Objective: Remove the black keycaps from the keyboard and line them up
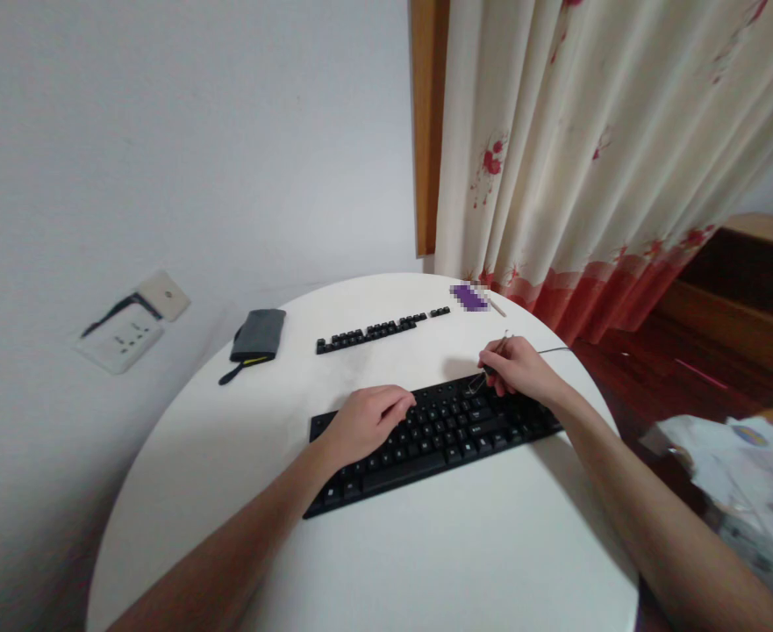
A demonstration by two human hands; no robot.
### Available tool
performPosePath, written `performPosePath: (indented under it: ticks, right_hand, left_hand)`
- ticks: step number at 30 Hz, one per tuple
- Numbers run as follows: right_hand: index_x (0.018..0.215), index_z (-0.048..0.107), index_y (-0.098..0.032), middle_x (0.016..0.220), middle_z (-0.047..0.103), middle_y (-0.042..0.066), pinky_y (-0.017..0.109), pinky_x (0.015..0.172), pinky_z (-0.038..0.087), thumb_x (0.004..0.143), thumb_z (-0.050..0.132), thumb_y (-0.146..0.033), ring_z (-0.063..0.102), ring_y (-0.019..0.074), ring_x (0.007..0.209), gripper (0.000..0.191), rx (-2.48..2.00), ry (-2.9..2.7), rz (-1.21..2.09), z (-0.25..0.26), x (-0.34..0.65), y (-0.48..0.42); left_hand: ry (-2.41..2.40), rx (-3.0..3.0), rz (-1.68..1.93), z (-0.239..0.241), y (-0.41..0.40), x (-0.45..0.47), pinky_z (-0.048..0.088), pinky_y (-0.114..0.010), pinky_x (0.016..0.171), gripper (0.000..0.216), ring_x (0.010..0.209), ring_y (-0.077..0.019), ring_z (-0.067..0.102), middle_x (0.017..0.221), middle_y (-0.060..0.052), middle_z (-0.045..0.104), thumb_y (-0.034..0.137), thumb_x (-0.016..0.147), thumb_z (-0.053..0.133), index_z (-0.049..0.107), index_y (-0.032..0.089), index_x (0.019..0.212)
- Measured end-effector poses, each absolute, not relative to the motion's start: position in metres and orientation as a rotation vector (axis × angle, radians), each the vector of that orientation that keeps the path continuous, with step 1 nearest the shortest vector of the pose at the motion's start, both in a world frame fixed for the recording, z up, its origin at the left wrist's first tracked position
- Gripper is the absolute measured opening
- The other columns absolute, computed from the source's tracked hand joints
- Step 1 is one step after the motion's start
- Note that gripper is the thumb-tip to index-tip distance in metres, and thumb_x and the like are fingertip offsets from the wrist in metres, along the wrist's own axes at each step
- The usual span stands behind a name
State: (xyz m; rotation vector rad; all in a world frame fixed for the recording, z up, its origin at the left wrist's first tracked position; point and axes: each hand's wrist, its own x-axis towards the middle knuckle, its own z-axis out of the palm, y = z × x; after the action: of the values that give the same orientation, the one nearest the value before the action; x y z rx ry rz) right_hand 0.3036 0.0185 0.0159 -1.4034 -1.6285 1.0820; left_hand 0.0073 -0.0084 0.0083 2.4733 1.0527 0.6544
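A black keyboard [418, 439] lies at a slant on the white round table. My left hand [369, 421] rests over its upper left part, fingers curled together near the back edge and fingertips mostly hidden. In my right hand [514, 367] is a keycap puller, pinched between the fingers; its thin wire loop [475, 384] is down at the keyboard's top row, right of the middle. Whether the loop is around a key is too small to tell. Behind the keyboard, loose black keycaps [373, 332] stand lined up in rows.
A grey pouch [258, 335] with a strap lies at the table's left back. A blurred purple object [470, 297] and a thin pale stick [497, 308] sit near the back right edge. A cable [554, 350] runs off the right side. White bags [741, 465] lie beyond the table.
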Motion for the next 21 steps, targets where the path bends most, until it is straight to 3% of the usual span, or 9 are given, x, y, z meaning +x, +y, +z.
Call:
performPosePath:
  ticks: [6,11,16,21]
  right_hand:
    - [0.073,0.063,-0.014,0.054,0.065,0.003,0.02,0.035,0.043,0.083,0.057,-0.031,0.062,0.0146,0.04,0.021,-1.295,-1.691,1.268,0.014,0.308,0.015]
    - [0.072,0.062,-0.015,0.052,0.062,0.001,0.02,0.035,0.042,0.084,0.057,-0.032,0.06,0.014,0.039,0.022,-1.27,-1.711,1.281,0.015,0.303,0.013]
    - [0.07,0.059,-0.017,0.054,0.058,-0.002,0.02,0.036,0.035,0.087,0.05,-0.029,0.052,0.0093,0.038,0.023,-1.302,-1.826,1.147,0.018,0.296,0.008]
    - [0.069,0.058,-0.018,0.054,0.053,-0.004,0.023,0.049,0.037,0.089,0.045,-0.025,0.048,0.0097,0.047,0.025,-1.316,-1.983,0.911,0.02,0.291,0.007]
  left_hand:
    - [1.058,2.473,0.645,0.008,-0.009,0.007,0.05,-0.027,0.08,0.026,0.083,-0.0159,0.068,0.09,-0.001,0.073,0.027,0.1,0.043,0.068,0.02,0.095]
    - [1.056,2.489,0.65,0.006,-0.008,0.006,0.05,-0.027,0.078,0.026,0.083,-0.0159,0.067,0.09,-0.001,0.073,0.027,0.101,0.043,0.068,0.02,0.095]
    - [1.047,2.488,0.66,0.007,-0.009,0.008,0.05,-0.027,0.076,0.027,0.081,-0.0157,0.068,0.088,-0.001,0.073,0.027,0.101,0.043,0.068,0.02,0.093]
    - [1.054,2.484,0.654,0.009,-0.009,0.009,0.049,-0.027,0.076,0.027,0.081,-0.0159,0.067,0.089,-0.001,0.073,0.027,0.101,0.043,0.068,0.02,0.094]
